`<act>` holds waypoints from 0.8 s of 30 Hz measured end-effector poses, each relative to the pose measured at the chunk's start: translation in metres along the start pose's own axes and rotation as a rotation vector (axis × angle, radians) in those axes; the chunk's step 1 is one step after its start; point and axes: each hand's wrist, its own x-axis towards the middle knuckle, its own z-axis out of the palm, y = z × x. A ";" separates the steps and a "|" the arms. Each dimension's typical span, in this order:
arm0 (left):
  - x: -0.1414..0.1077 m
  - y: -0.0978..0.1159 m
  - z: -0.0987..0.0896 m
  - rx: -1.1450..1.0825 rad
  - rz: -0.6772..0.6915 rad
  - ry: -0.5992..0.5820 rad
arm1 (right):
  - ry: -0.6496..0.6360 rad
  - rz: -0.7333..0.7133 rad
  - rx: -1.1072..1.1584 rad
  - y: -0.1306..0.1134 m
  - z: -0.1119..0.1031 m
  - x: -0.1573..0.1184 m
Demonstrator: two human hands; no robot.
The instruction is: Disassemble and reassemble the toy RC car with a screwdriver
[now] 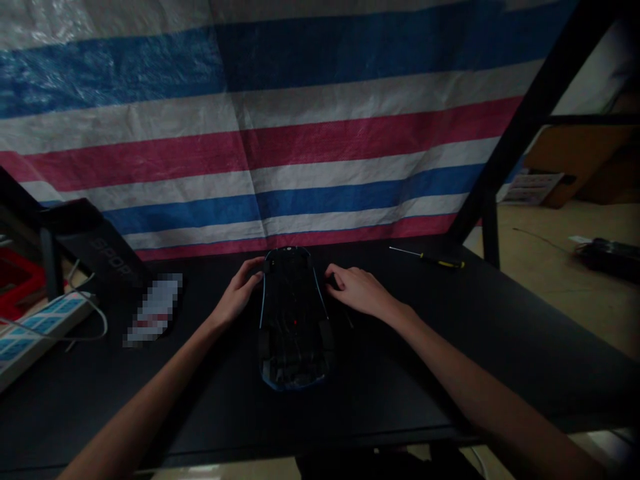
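One toy car [295,320], dark with a thin blue edge, lying belly-up at the middle of a black bench [500,347], nose pointing away toward the backdrop. Small red dot visible on the underside. Wheels at the near end, dim and hard to count.

Two bare hands, one each side of the car's far end. Left hand [240,293] resting against the car's left edge, fingers loosely curled around the front corner, touching it. Right hand [357,290] just right of the car, fingers bent and closed over something small and dark beside the car; cannot tell what it is, nor whether it is part of the car. Both forearms reaching in from the near edge of the bench.

One screwdriver [430,260] with a yellow-and-black handle, lying flat on the bench well to the right of the car, untouched.

Left of the car: one small pale object, blurred out [153,313]; beyond it one dark box [107,257] with faint lettering; further left one white power strip [35,333] with a pale cable looping off it.

Behind the car, one striped sheet [300,133] in blue, white and pink, hanging as a backdrop. One black frame post [530,120] slanting up at right. Nothing lying between hands and car.
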 end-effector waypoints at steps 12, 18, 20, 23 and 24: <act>-0.004 0.005 0.001 0.049 -0.028 -0.002 | 0.326 -0.062 0.359 -0.007 -0.027 0.005; -0.009 0.014 0.003 0.126 -0.013 0.007 | 0.503 -0.059 0.448 -0.023 -0.044 0.001; -0.011 0.017 0.004 0.102 -0.038 -0.011 | 0.518 -0.071 0.458 -0.033 -0.047 -0.003; -0.011 0.019 0.008 0.070 -0.089 0.001 | 0.459 -0.115 0.455 -0.047 -0.050 -0.011; -0.011 0.020 0.010 0.059 -0.101 0.005 | 0.437 -0.124 0.445 -0.051 -0.050 -0.013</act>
